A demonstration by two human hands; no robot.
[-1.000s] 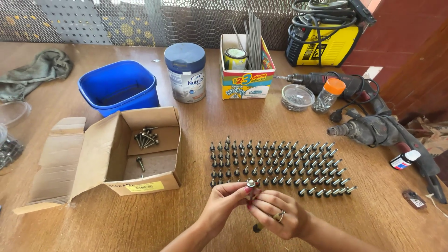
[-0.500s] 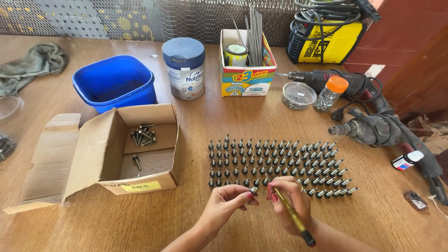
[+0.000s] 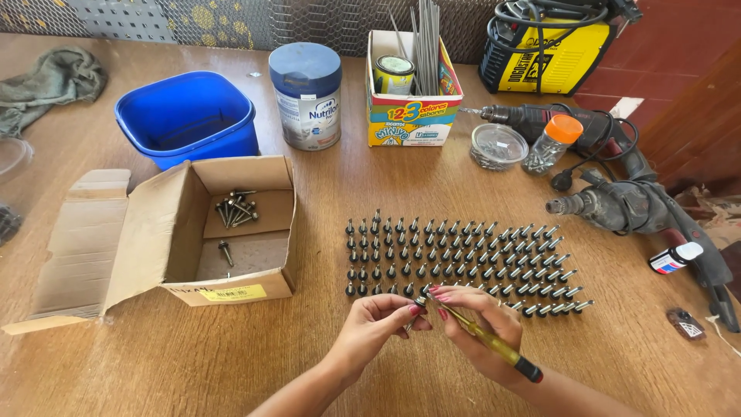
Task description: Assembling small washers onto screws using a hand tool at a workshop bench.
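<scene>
left hand (image 3: pixel 378 318) pinches a small screw (image 3: pixel 417 303) at the near edge of the grid, right hand (image 3: pixel 482 324) grips a yellow screwdriver (image 3: pixel 485 337), tip on the screw head. Risk: tip slips off, screw drops. Wrist sweep toward 12 o'clock would topple the standing screw rows (image 3: pixel 459 259). Open cardboard box (image 3: pixel 231 228) of loose screws sits at 10 o'clock, blue tub (image 3: pixel 187 116) beyond it

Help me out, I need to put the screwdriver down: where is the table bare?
Bare wood lies in front of the cardboard box, left of the left hand, and right of the screw rows before the drill. The back row, blue bucket to drills, is crowded.
</scene>
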